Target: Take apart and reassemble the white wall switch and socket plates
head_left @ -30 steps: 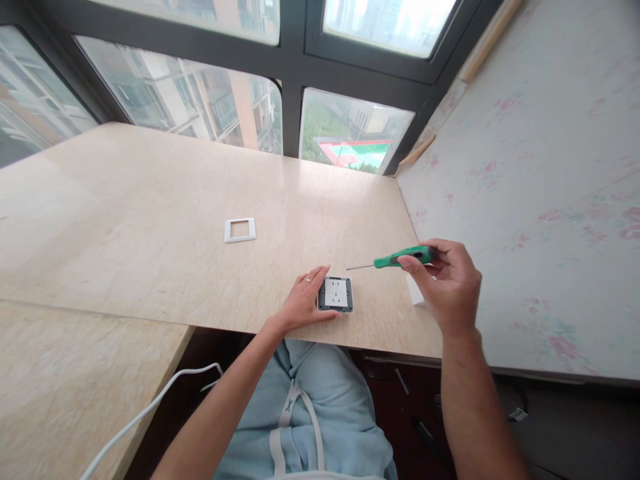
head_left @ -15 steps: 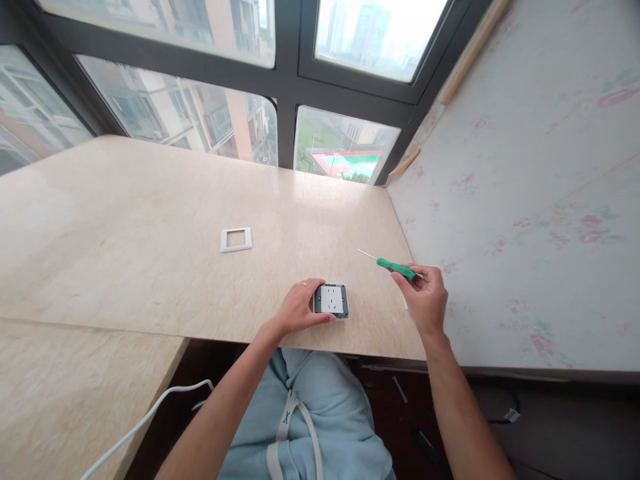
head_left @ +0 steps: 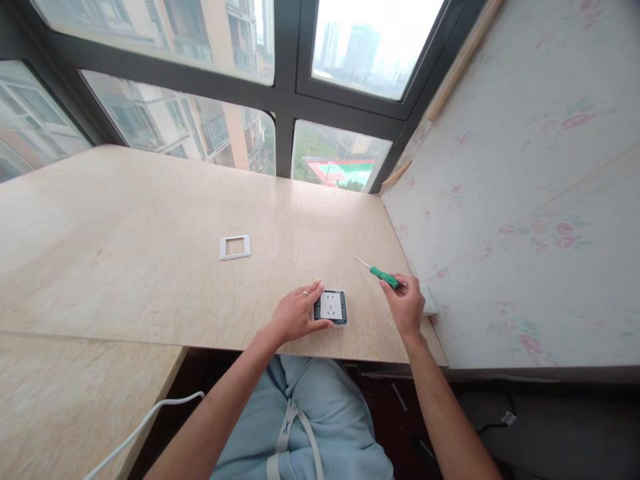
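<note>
A wall socket (head_left: 331, 307) with a white face and dark grey surround lies near the counter's front edge. My left hand (head_left: 299, 311) grips its left side, thumb along the near edge and fingers at the far corner. To the right, my right hand (head_left: 406, 303) is closed on the green handle of a screwdriver (head_left: 385, 277). Its thin metal shaft points to the upper left, over the counter and apart from the socket. Farther back on the left lies a white rectangular frame (head_left: 235, 247) with an open middle.
The beige counter (head_left: 150, 267) runs back to dark-framed windows (head_left: 285, 100). A flowered papered wall (head_left: 525, 187) bounds it on the right. Behind my right hand a white block (head_left: 429, 300) sits by the wall. A white cable (head_left: 145, 427) hangs at lower left.
My right hand has moved left with the screwdriver, closer to the socket, uncovering the white block by the wall. The left hand stays on the socket. The view has shifted slightly.
</note>
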`<action>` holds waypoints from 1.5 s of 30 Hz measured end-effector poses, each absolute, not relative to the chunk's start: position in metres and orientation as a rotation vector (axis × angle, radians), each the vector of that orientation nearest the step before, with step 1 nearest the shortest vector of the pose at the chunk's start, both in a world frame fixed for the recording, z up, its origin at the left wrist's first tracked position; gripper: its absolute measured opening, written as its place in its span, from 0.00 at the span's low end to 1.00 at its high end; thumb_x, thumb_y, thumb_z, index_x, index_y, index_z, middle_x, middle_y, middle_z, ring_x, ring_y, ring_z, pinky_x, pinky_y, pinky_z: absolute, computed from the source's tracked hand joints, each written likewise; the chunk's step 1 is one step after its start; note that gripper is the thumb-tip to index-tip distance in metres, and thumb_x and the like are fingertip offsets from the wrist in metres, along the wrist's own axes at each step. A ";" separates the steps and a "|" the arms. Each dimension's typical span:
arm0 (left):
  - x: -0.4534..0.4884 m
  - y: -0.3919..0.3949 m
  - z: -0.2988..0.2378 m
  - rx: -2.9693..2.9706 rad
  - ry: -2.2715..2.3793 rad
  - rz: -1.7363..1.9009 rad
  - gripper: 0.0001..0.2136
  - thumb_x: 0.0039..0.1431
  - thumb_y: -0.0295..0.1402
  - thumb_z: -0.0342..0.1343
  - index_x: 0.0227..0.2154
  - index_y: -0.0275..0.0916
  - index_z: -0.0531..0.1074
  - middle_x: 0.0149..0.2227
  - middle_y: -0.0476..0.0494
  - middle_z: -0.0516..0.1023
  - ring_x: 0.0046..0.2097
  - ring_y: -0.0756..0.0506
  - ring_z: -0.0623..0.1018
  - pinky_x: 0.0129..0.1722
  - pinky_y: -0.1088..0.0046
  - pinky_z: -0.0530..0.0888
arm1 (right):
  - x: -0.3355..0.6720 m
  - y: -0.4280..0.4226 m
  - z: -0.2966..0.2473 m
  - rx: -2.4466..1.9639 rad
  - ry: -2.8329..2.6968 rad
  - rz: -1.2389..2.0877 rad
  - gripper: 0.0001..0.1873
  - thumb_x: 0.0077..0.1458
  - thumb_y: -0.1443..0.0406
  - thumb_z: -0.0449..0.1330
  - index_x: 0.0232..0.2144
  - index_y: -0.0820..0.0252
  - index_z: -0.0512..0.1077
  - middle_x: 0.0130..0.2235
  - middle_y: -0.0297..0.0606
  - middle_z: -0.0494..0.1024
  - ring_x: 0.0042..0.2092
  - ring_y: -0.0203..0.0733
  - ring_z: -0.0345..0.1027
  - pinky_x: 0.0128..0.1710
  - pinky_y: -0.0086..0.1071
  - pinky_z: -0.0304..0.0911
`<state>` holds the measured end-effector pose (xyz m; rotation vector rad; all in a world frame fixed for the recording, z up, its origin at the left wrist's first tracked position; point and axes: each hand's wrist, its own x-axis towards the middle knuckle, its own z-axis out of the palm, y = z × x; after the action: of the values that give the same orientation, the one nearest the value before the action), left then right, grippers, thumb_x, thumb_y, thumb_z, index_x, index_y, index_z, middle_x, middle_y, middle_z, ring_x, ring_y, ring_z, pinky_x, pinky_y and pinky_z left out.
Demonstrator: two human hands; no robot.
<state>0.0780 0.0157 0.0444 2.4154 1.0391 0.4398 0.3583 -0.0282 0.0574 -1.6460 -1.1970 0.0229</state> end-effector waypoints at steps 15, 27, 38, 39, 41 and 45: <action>0.079 0.006 0.026 2.356 1.071 0.608 0.43 0.55 0.56 0.58 0.68 0.41 0.51 0.67 0.36 0.59 0.66 0.36 0.62 0.64 0.54 0.61 | 0.359 -0.033 0.024 -1.886 -1.376 -0.059 0.16 0.55 0.57 0.57 0.43 0.61 0.68 0.41 0.49 0.78 0.44 0.52 0.72 0.45 0.46 0.66; 0.078 0.004 0.027 2.227 1.096 0.628 0.51 0.48 0.61 0.60 0.68 0.38 0.47 0.65 0.28 0.61 0.65 0.31 0.63 0.62 0.50 0.62 | 0.359 -0.038 0.010 -1.827 -1.492 -0.103 0.17 0.58 0.54 0.55 0.43 0.60 0.68 0.41 0.49 0.76 0.43 0.53 0.70 0.44 0.47 0.66; 0.072 0.002 0.025 1.960 1.063 0.782 0.44 0.51 0.55 0.62 0.65 0.40 0.54 0.65 0.31 0.62 0.65 0.35 0.65 0.64 0.50 0.62 | 0.360 -0.047 0.013 -1.749 -1.584 -0.171 0.19 0.60 0.55 0.55 0.47 0.60 0.67 0.45 0.51 0.74 0.48 0.56 0.68 0.49 0.53 0.66; 0.071 0.002 0.024 1.875 1.054 0.855 0.39 0.54 0.53 0.61 0.64 0.40 0.56 0.64 0.32 0.64 0.64 0.36 0.67 0.63 0.52 0.64 | 0.362 -0.050 0.014 -1.736 -1.584 -0.174 0.19 0.60 0.54 0.55 0.48 0.60 0.67 0.46 0.51 0.74 0.48 0.57 0.68 0.50 0.53 0.66; 0.070 0.005 0.019 1.700 1.032 1.018 0.31 0.61 0.49 0.56 0.61 0.39 0.60 0.61 0.32 0.69 0.60 0.40 0.72 0.59 0.55 0.69 | 0.364 -0.056 0.014 -1.720 -1.581 -0.171 0.19 0.60 0.54 0.55 0.48 0.59 0.67 0.47 0.51 0.74 0.48 0.57 0.69 0.50 0.54 0.66; 0.053 0.023 0.009 1.527 1.152 1.245 0.19 0.65 0.43 0.51 0.53 0.37 0.67 0.52 0.34 0.76 0.51 0.42 0.78 0.48 0.63 0.77 | 0.364 -0.070 0.007 -1.705 -1.606 -0.187 0.21 0.61 0.54 0.54 0.49 0.61 0.67 0.48 0.53 0.73 0.49 0.57 0.69 0.50 0.54 0.67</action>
<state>0.0530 0.0234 0.0092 1.5270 1.1520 1.2452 0.3640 -0.0703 0.0066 -1.7050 -1.6065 -0.1871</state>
